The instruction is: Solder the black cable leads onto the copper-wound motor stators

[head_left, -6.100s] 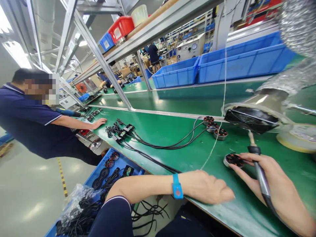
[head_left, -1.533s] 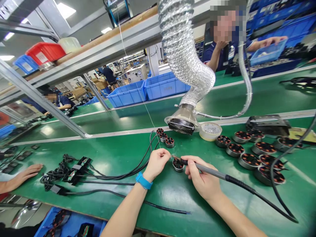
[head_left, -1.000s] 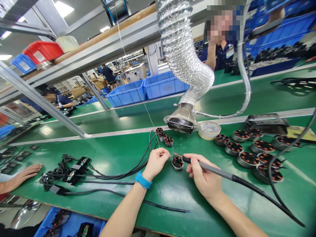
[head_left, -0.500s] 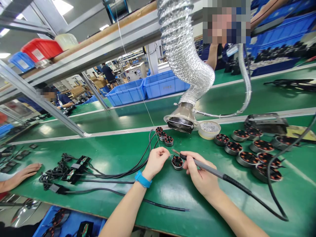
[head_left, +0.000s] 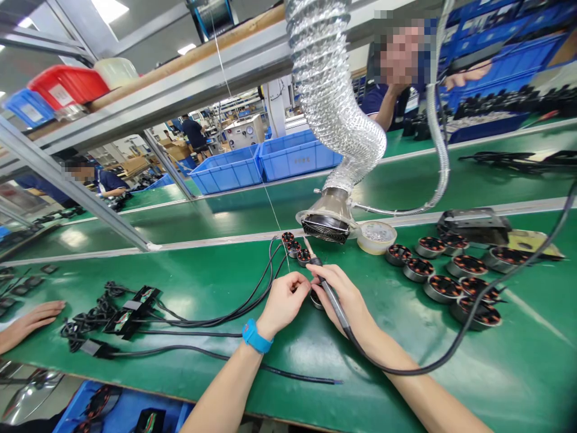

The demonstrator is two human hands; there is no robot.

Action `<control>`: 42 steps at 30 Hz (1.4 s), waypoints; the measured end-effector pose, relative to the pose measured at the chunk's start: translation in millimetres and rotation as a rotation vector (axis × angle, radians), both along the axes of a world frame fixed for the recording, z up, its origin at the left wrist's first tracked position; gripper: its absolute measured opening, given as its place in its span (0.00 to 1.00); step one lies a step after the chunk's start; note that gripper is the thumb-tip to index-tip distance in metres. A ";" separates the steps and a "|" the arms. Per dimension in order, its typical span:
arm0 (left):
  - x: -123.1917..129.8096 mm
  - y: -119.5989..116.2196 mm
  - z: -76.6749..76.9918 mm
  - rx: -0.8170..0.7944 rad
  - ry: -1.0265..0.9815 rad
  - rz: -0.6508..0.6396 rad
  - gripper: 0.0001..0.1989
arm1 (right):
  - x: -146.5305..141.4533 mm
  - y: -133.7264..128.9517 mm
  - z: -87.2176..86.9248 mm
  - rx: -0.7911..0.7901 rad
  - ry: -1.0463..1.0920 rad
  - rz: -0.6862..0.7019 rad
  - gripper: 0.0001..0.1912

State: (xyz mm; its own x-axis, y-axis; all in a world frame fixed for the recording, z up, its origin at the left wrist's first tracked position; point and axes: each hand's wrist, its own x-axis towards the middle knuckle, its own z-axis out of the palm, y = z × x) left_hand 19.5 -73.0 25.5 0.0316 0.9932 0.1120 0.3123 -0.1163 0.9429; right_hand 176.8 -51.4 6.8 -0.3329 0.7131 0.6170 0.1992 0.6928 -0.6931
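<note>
My left hand point(head_left: 283, 304), with a blue band at the wrist, pinches the thin solder wire point(head_left: 273, 210) that runs down from a spool point(head_left: 211, 21) overhead. In my right hand point(head_left: 354, 304) lies a soldering iron point(head_left: 332, 296), its tip pointing up and away toward the small coil-wound motor parts point(head_left: 294, 248). The fingertips of both hands meet closely above one round motor part point(head_left: 316, 299), which they mostly hide. Whether my right fingers also pinch something small there, I cannot make out. Black cables point(head_left: 225, 317) lie left of my hands.
A fume extractor hood point(head_left: 327, 219) hangs ahead, beside a round tub point(head_left: 376, 236). Several larger motor parts point(head_left: 444, 287) stand at the right. Blue bins point(head_left: 300, 157) line the far side. Another person's hand point(head_left: 42, 316) rests at the left edge; a co-worker point(head_left: 390, 108) sits opposite.
My right hand has moved left to my left fingers, and the soldering iron has swung upright, its tip now away from the motor part. My left hand still pinches the solder wire.
</note>
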 end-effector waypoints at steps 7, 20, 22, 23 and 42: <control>0.4 -1.1 -0.6 -0.216 -0.139 0.032 0.11 | 0.4 -2.4 1.6 0.042 -0.001 -0.022 0.17; -2.6 0.8 -6.8 -0.303 -0.231 0.135 0.06 | 13.2 -11.9 11.7 -0.022 0.078 -0.249 0.13; -2.1 0.0 -6.7 -0.279 -0.188 0.142 0.06 | 18.4 -16.1 14.2 -0.055 0.138 -0.321 0.10; -1.3 -0.5 -6.6 -0.263 -0.168 0.145 0.06 | 20.2 -18.1 15.3 -0.057 0.166 -0.336 0.09; 4.2 -3.5 -6.4 -0.171 -0.077 0.131 0.07 | 18.0 -21.9 17.8 0.011 0.183 -0.266 0.12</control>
State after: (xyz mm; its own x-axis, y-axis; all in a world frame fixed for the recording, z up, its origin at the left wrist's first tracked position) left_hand 23.6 -76.5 19.1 -0.1006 0.9930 -0.0614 0.2406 0.0841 0.9670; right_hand 194.9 -73.3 24.5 -0.0180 0.7530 0.6578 0.2469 0.6409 -0.7268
